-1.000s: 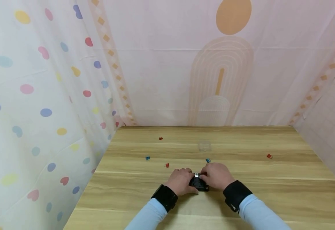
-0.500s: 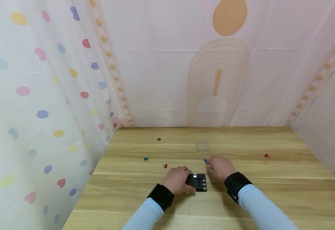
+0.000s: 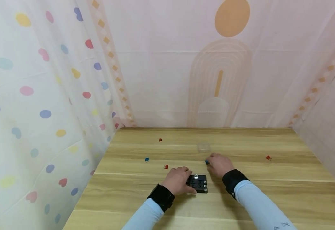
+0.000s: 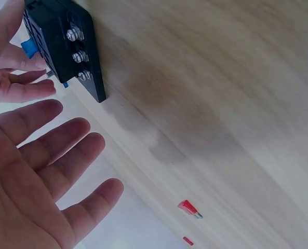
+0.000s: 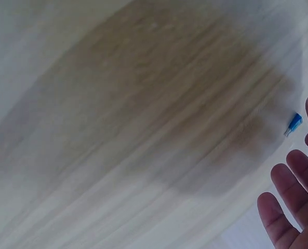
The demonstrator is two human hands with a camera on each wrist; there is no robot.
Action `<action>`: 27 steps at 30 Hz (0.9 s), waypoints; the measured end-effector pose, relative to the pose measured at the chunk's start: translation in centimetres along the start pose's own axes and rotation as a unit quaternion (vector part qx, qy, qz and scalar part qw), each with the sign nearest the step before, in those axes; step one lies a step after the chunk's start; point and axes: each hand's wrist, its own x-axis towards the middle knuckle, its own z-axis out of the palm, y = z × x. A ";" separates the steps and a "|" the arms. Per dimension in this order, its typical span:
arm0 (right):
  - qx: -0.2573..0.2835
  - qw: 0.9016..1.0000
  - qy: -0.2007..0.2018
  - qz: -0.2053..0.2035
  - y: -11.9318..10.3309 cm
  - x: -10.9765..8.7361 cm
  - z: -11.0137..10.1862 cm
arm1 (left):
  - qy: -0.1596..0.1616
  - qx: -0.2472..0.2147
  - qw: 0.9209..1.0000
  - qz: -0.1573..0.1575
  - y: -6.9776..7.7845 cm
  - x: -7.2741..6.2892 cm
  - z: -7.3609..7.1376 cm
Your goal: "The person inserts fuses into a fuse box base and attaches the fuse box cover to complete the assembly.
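Observation:
My left hand (image 3: pixel 178 180) spans a black fuse block (image 3: pixel 201 184), thumb at its near edge and fingers at its far edge. The left wrist view shows the other fingers (image 4: pixel 73 174) spread beside it, and a blue blade fuse (image 4: pixel 29 47) sticking out of the block's top. Small metal screws (image 4: pixel 80 56) line the block's side. Beyond the block's far right corner, my right hand (image 3: pixel 221 165) reaches down to another blue blade fuse (image 3: pixel 206 162). Its fingertips are right at that fuse; in the right wrist view they stand loosely apart around it.
A clear plastic cover (image 3: pixel 204 147) lies behind the right hand. Left of the block are a red fuse (image 3: pixel 166 166), a blue fuse (image 3: pixel 147 159) and a farther red fuse (image 3: pixel 160 139). One more red fuse (image 3: pixel 268 157) lies far right on the wooden table (image 3: pixel 271 198).
The right hand has left the fuse block and moved away to the blue fuse beyond it, uncovering the block's right side. The left hand has stayed at the block.

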 end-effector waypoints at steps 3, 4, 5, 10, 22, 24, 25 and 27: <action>-0.010 1.000 -0.003 -0.002 -0.2 0.3 0.2 | 0.005 0.005 1.000 0.006 0.0 -0.1 -0.1; -0.013 1.000 -0.004 -0.002 -0.3 0.4 0.4 | 0.007 0.005 1.000 0.008 0.0 -0.1 -0.1; -0.015 1.000 -0.005 -0.002 -0.3 0.5 0.5 | 0.008 0.005 1.000 0.008 0.0 -0.1 -0.1; -0.028 1.000 -0.009 -0.002 -0.5 0.9 1.1 | 0.010 0.010 1.000 0.009 0.0 -0.1 -0.1; -0.026 1.000 0.000 0.001 -0.9 0.9 1.2 | 0.016 0.008 1.000 0.008 0.0 -0.4 0.1; -0.026 1.000 0.005 0.005 -0.9 0.9 1.2 | 0.017 0.006 1.000 0.007 -0.1 -0.5 0.1; -0.027 1.000 0.006 0.009 -0.9 0.9 1.2 | 0.017 0.006 1.000 0.007 -0.1 -0.5 0.1; -0.030 0.999 0.008 0.015 -0.9 0.9 1.3 | 0.016 0.005 1.000 0.006 0.0 -0.5 0.1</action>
